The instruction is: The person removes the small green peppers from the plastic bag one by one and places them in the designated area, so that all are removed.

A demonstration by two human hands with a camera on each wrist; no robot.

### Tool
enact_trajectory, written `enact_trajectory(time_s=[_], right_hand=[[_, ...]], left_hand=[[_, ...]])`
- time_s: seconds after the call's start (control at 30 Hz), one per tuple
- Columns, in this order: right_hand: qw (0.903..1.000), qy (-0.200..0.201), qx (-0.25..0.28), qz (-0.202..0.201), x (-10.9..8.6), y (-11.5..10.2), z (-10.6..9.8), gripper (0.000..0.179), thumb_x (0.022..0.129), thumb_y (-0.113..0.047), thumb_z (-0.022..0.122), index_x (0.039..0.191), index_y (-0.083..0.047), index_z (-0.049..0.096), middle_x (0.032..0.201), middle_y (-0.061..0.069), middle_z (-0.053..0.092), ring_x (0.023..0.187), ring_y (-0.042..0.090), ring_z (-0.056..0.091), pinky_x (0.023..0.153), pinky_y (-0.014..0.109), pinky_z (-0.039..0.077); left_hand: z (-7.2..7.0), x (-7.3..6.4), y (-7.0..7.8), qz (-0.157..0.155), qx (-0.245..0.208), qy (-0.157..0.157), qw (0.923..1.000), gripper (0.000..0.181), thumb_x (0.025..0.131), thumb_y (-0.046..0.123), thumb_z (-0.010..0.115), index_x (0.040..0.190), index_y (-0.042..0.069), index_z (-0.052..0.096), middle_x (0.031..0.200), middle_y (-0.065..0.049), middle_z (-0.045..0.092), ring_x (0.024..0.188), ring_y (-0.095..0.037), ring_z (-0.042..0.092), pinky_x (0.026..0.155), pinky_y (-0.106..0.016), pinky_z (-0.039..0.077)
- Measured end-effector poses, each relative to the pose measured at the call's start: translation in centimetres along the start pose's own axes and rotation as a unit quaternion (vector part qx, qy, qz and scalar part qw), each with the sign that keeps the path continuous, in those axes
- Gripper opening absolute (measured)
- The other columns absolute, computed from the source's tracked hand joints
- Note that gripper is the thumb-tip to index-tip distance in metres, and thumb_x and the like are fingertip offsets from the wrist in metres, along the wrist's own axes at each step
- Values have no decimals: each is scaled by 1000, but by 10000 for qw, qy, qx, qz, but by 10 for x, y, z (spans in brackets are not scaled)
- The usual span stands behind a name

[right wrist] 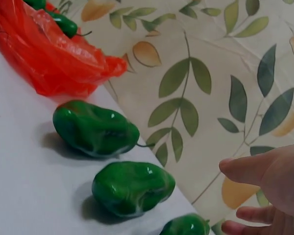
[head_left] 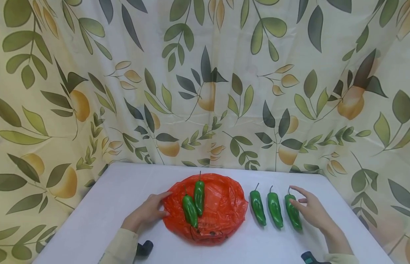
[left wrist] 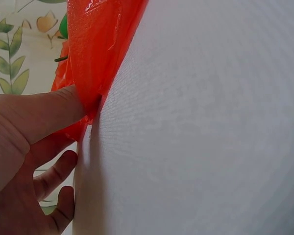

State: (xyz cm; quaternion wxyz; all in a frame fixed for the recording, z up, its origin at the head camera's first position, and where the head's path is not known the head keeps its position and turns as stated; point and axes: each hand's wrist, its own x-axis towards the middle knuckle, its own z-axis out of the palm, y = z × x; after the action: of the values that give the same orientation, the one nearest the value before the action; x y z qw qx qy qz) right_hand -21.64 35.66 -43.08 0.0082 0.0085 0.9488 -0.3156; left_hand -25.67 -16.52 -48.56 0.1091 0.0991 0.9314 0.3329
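Observation:
A red plastic bag (head_left: 224, 205) lies spread out on the white table, with two green peppers, one on the left (head_left: 189, 209) and one beside it (head_left: 199, 194), resting on its left half. My left hand (head_left: 150, 209) pinches the bag's left edge between thumb and forefinger; the left wrist view shows the thumb (left wrist: 54, 110) over the red plastic. To the right of the bag, three more green peppers stand in a row. My right hand (head_left: 312, 209) is at the rightmost pepper (head_left: 292, 211), its thumb and forefinger spread apart around the upper part.
The other two peppers in the row, the nearer to the bag (head_left: 257, 207) and the middle one (head_left: 275, 209), lie parallel with stems pointing away. A leaf-patterned curtain (head_left: 238, 121) hangs behind the white table (head_left: 132, 179) and along both sides.

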Motion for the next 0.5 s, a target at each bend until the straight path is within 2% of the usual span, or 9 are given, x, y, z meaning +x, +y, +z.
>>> enact_trajectory(time_s=[0.27,0.5], right_hand=[[9994,137,58,-303,-6,-25,6,60,97,-26,56,148,-5,34,149,34,29,123,54,46,90,62,50],[9990,138,13,-426,-7,-39,16,58,96,-23,59,147,-7,36,148,32,32,122,52,48,89,63,50]], left_hand=[[-1,0,1,-55,23,15,10000,73,79,21,78,144,30,45,140,-4,51,132,-28,43,105,-58,44],[-1,0,1,-44,-18,-5,10000,74,80,21,78,145,30,44,142,-4,50,135,-29,41,106,-57,44]])
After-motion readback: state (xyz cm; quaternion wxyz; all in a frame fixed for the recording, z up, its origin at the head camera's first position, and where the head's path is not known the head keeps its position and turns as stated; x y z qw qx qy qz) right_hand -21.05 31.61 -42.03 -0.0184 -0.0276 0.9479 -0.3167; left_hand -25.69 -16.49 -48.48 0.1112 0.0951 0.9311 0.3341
